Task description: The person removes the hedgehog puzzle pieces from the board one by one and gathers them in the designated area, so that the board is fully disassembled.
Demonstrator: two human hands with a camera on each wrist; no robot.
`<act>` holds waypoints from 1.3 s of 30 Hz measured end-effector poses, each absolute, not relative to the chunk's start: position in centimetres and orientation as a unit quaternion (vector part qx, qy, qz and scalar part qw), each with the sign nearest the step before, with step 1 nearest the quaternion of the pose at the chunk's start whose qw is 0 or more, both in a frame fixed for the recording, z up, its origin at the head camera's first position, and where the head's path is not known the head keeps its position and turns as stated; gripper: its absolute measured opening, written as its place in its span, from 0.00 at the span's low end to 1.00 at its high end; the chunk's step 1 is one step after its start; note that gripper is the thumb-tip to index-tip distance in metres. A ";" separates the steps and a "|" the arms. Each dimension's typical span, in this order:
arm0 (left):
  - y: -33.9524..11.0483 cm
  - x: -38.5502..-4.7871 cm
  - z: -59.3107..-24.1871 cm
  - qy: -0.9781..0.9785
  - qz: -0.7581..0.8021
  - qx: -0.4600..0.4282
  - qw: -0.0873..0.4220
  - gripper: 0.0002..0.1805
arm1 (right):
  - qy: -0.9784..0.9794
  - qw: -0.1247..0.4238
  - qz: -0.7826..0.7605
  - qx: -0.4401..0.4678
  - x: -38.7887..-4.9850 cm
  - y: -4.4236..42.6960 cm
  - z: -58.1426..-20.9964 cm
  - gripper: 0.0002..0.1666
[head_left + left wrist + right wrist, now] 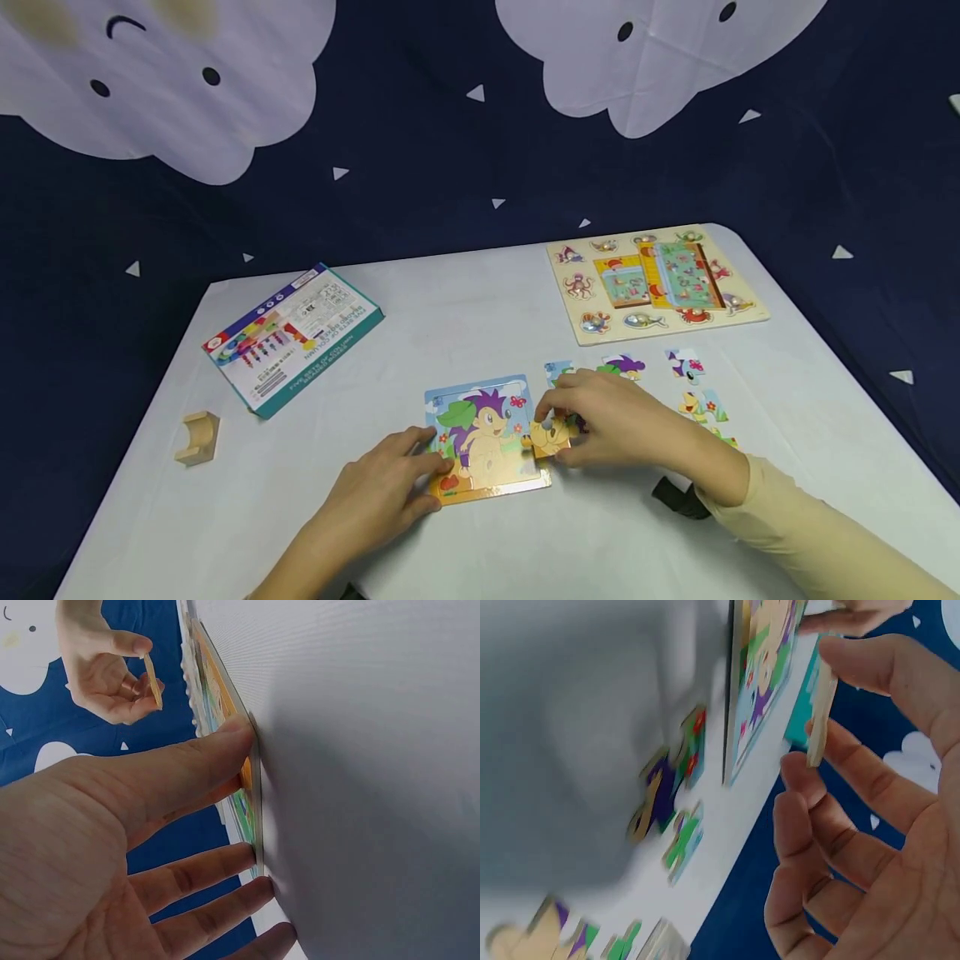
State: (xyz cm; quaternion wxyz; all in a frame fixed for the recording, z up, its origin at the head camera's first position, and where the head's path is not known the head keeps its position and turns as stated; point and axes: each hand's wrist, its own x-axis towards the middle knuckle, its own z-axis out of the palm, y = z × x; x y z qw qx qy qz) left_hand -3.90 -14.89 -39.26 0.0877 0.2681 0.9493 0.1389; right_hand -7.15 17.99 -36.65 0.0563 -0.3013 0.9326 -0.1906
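Note:
A square hedgehog puzzle board lies on the table. My left hand rests along its left side, thumb at the near left corner and fingers fairly straight on its edge, also seen in the left wrist view, where the hand touches the board. Just off the board's right edge, my right hand pinches a yellow-tan puzzle piece. The right wrist view shows the piece edge-on between thumb and index finger. Loose puzzle pieces lie beyond and to the right of that hand.
At the back right stands out a wooden sea-animal peg board with two printed cards on it. A flat toy box lies at the back left. Nearer the left edge is a curved wooden block. A dark patterned cloth hangs behind.

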 end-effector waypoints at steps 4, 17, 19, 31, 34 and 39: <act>-14.8 -3.9 -39.2 0.949 0.137 0.270 0.085 0.20 | 0.931 0.058 -0.202 -0.297 -6.9 19.4 -36.4 0.21; -14.8 -3.9 -39.2 0.950 0.143 0.262 0.095 0.19 | 0.945 0.058 -0.209 -0.246 -5.4 24.4 -36.9 0.24; -14.8 -3.9 -39.2 0.950 0.141 0.262 0.097 0.19 | 0.946 0.069 -0.207 -0.239 -5.1 25.1 -37.0 0.23; -14.9 -4.0 -39.2 0.949 0.138 0.264 0.105 0.20 | 0.947 0.091 -0.209 -0.227 -3.7 28.4 -38.2 0.24; -14.8 -4.0 -39.2 0.949 0.137 0.263 0.105 0.20 | 0.948 0.097 -0.212 -0.217 -3.4 28.9 -38.4 0.24; -14.8 -4.0 -39.1 0.950 0.135 0.261 0.107 0.20 | 0.949 0.101 -0.217 -0.205 -2.9 29.4 -38.8 0.24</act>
